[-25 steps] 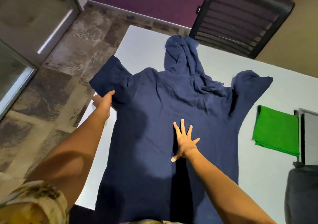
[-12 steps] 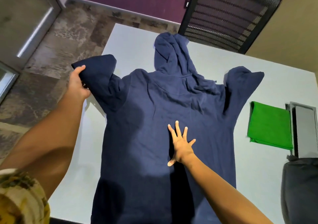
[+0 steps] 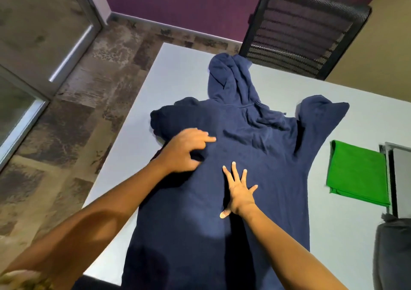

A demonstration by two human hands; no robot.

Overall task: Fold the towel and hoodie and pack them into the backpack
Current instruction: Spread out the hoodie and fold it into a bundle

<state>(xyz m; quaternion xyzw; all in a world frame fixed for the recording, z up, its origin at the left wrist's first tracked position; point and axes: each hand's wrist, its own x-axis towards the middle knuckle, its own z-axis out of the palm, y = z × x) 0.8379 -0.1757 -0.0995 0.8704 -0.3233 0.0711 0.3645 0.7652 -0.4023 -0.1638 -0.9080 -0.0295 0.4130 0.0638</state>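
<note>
left hand (image 3: 185, 150) swung inward, hoodie (image 3: 222, 200) left sleeve now folded across body

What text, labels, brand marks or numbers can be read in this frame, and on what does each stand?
None can be read.
The navy hoodie shows plain fabric, no print or tag.
The folded green towel is unmarked.
The dark backpack at the right edge shows no logo.
The mesh chair and table bear no lettering.

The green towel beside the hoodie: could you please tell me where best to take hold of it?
Pinch the green towel at its near edge from the person's own side; it lies flat and folded, clear of the hoodie.
</note>
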